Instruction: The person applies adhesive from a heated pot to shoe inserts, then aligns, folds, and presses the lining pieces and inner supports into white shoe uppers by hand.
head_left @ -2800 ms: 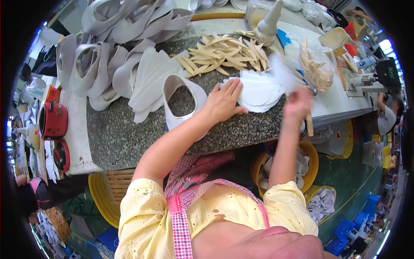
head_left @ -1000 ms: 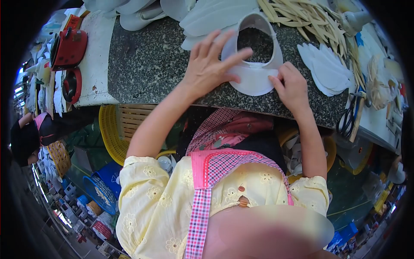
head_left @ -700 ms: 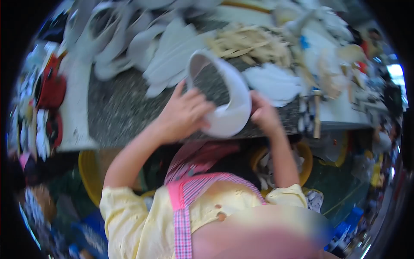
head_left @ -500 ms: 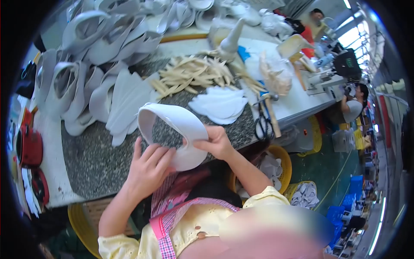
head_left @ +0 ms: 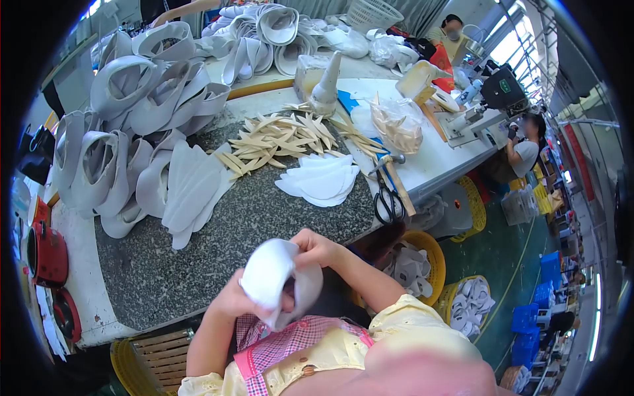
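In front of my apron, over the near edge of the stone slab (head_left: 198, 274), I hold a curved white shoe upper (head_left: 267, 267). My left hand (head_left: 236, 296) grips its left and lower side, some fingers hidden behind it. My right hand (head_left: 314, 249) pinches its upper right edge between thumb and fingers. On the slab lie a fan of flat white pieces (head_left: 320, 178), a heap of cream crescent-shaped strips (head_left: 281, 142) and a spread of longer white pieces (head_left: 191, 198).
Stacked grey-white uppers (head_left: 105, 162) fill the left. Black-handled scissors (head_left: 388, 206) and a wooden-handled hammer (head_left: 401, 190) lie at the right edge. A white nozzle bottle (head_left: 327, 89) stands behind. Yellow baskets (head_left: 432, 261) are on the floor; a person (head_left: 526, 148) sits at right.
Both hands have brought the upper down closer to my body and turned it, so its opening looks narrower. My view has shifted, showing more of the table's far side.
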Motion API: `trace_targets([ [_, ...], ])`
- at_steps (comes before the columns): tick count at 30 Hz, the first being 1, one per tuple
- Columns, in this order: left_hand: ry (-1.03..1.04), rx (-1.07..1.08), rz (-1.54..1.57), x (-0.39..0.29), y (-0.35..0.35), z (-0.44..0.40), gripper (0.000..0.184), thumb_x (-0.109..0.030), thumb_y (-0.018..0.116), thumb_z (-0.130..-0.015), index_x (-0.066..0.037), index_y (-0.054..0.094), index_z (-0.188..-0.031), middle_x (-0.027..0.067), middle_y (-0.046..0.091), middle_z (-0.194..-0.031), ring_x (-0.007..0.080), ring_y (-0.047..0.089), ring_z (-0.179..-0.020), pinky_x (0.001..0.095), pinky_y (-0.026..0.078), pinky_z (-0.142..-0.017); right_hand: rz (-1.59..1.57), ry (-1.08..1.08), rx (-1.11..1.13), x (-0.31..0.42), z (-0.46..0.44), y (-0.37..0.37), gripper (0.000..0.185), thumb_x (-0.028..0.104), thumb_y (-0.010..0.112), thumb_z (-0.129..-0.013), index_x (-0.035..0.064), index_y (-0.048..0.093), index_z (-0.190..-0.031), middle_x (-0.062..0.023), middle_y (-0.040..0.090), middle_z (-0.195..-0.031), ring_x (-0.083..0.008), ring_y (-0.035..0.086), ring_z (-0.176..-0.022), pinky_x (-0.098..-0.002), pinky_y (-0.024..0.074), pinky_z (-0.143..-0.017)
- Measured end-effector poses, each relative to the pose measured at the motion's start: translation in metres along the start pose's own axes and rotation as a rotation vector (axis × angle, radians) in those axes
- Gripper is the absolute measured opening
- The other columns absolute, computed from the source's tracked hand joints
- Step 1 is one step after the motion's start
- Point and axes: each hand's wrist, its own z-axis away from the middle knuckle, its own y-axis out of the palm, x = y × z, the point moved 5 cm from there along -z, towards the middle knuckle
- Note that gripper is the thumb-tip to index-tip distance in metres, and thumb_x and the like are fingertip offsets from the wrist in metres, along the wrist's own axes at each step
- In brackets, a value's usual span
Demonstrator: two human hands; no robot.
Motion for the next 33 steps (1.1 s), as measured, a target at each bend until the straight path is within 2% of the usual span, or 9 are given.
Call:
trace_targets([
  [2, -0.096, -0.393, -0.778, 0.005, -0.054, -0.013, 0.024, -0.005, 0.068, -0.061, 0.000, 0.066, -0.085, 0.0104, 0.067, -0.079, 0.0195, 0.064, -0.070, 0.0305, 0.049, -0.062, 0.259, -0.036, -0.297, 0.005, 0.001, -0.008, 0.015, 0.007, 0.059, -0.079, 0.0002, 0.064, -0.091, -0.0026, 0.065, -0.081, -0.0058, 0.056, -0.070, -0.0216, 0.0450, -0.065],
  [4, 0.214, -0.765, -1.568, -0.003, -0.098, -0.021, 0.033, -0.004, 0.061, -0.065, -0.008, 0.063, -0.098, 0.0156, 0.063, -0.085, 0.0319, 0.063, -0.073, 0.0370, 0.049, -0.062, 0.766, -0.235, -0.548, 0.006, 0.003, -0.017, 0.020, 0.005, 0.060, -0.076, 0.0022, 0.063, -0.095, -0.0061, 0.063, -0.077, -0.0176, 0.058, -0.068, -0.0274, 0.0457, -0.066],
  [5, 0.053, -0.928, -1.621, -0.010, -0.101, -0.020, 0.046, 0.001, 0.059, -0.064, -0.009, 0.058, -0.110, 0.0168, 0.060, -0.101, 0.0346, 0.061, -0.081, 0.0393, 0.049, -0.068, 1.024, -0.416, -0.656, 0.012, 0.004, -0.010, 0.025, 0.007, 0.061, -0.074, 0.0035, 0.062, -0.099, -0.0075, 0.062, -0.078, -0.0224, 0.058, -0.070, -0.0298, 0.0455, -0.067],
  [9, 0.605, -1.013, -1.697, -0.044, -0.066, -0.022, 0.057, 0.009, 0.055, -0.063, -0.008, 0.053, -0.118, 0.0180, 0.052, -0.117, 0.0342, 0.057, -0.095, 0.0373, 0.048, -0.078, 1.428, -0.574, -0.893, 0.064, 0.016, 0.015, 0.040, 0.023, 0.065, -0.077, 0.0041, 0.054, -0.111, -0.0131, 0.056, -0.094, -0.0266, 0.052, -0.083, -0.0324, 0.0432, -0.070],
  [11, 0.749, -0.989, -1.721, -0.057, -0.045, -0.019, 0.058, 0.009, 0.056, -0.063, -0.007, 0.053, -0.118, 0.0187, 0.051, -0.119, 0.0341, 0.056, -0.098, 0.0374, 0.047, -0.080, 1.306, -0.692, -0.850, 0.064, 0.024, 0.028, 0.040, 0.028, 0.067, -0.073, 0.0041, 0.055, -0.103, -0.0090, 0.055, -0.086, -0.0240, 0.052, -0.076, -0.0319, 0.0438, -0.066],
  [14, 0.850, -0.833, -1.745, -0.053, -0.020, -0.029, 0.061, 0.010, 0.057, -0.060, -0.004, 0.051, -0.119, 0.0202, 0.048, -0.121, 0.0353, 0.054, -0.099, 0.0393, 0.044, -0.084, 0.326, -0.177, -0.404, 0.014, -0.002, 0.047, 0.043, 0.037, 0.068, -0.076, 0.0019, 0.053, -0.097, -0.0013, 0.053, -0.084, -0.0083, 0.049, -0.063, -0.0214, 0.0401, -0.055],
  [21, 0.792, -0.839, -1.585, -0.038, -0.010, -0.027, 0.067, 0.011, 0.056, -0.060, -0.002, 0.044, -0.125, 0.0206, 0.041, -0.125, 0.0372, 0.046, -0.106, 0.0414, 0.040, -0.087, -0.435, -0.503, -0.570, -0.005, -0.032, 0.037, 0.030, 0.028, 0.056, -0.087, -0.0010, 0.056, -0.094, -0.0013, 0.057, -0.078, -0.0066, 0.049, -0.061, -0.0198, 0.0394, -0.056],
  [27, 0.897, -0.828, -1.798, -0.021, -0.032, -0.034, 0.069, -0.001, 0.064, -0.066, -0.001, 0.037, -0.129, 0.0208, 0.039, -0.127, 0.0390, 0.038, -0.112, 0.0447, 0.035, -0.091, 0.063, -0.533, -0.710, 0.029, -0.024, 0.025, 0.023, 0.016, 0.054, -0.088, -0.0058, 0.062, -0.090, -0.0031, 0.062, -0.080, -0.0051, 0.052, -0.071, -0.0201, 0.0428, -0.064],
  [33, 1.050, -0.748, -1.617, -0.046, 0.013, -0.007, 0.056, -0.023, 0.073, -0.067, -0.005, 0.051, -0.115, 0.0175, 0.043, -0.124, 0.0363, 0.039, -0.108, 0.0463, 0.032, -0.091, 0.256, -0.564, -0.696, 0.062, -0.021, 0.018, 0.023, 0.016, 0.054, -0.088, -0.0051, 0.060, -0.096, 0.0000, 0.060, -0.076, -0.0036, 0.050, -0.068, -0.0198, 0.0423, -0.058],
])
